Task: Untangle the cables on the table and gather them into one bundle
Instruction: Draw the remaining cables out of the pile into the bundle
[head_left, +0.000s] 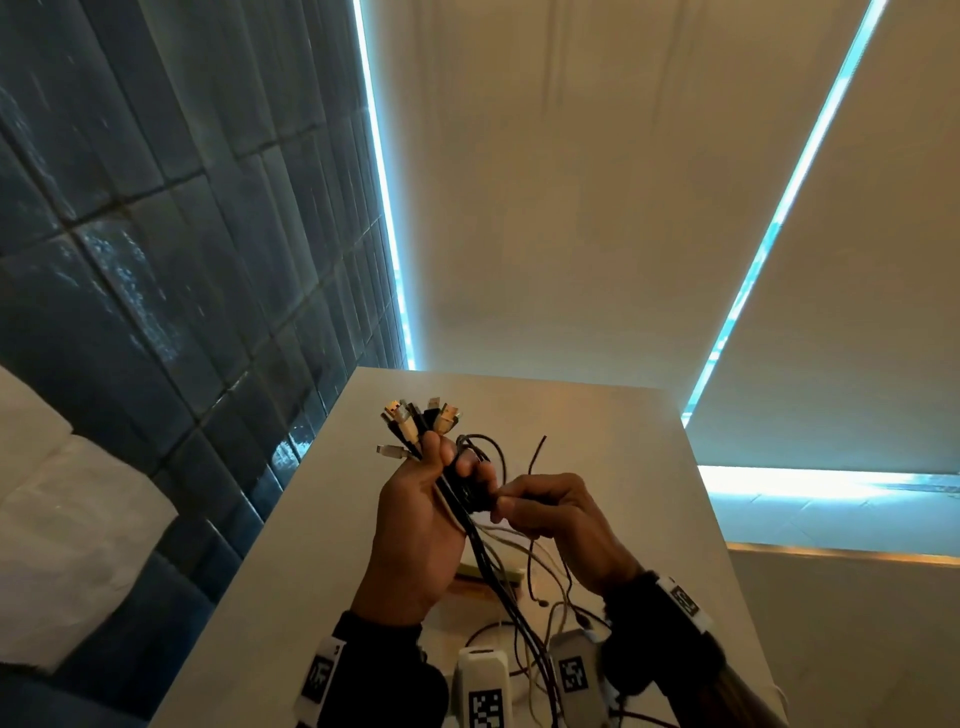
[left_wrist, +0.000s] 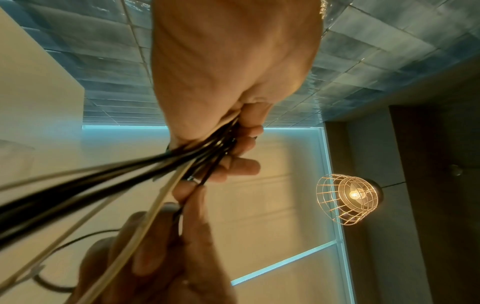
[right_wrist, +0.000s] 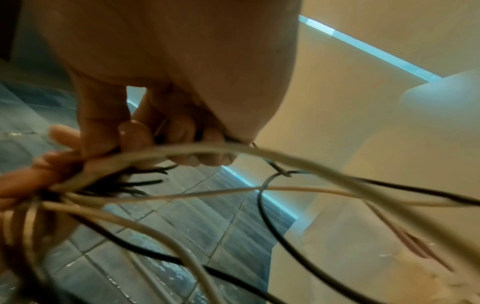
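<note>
White table serves as the reference; it runs away from the camera toward the pale roller blinds, with a dark blue tiled wall along its left edge. A caged lamp, lit, shows only in the left wrist view. Cables, black and cream mixed, are raised above the table's middle; their loose lengths trail down to the table's near end and are not yet sorted there. Left hand is above the table, fingers curled tight round the gathered cables, thumb closed over them. Connector ends fan out above that fist, toward the table's far edge. Right hand is just right of the left, touching it, fingers curled, thumb and forefinger pinching a thin black cable whose free tip stands up over the table. Wrist-worn camera units with coded tags sit over the table's near end.
</note>
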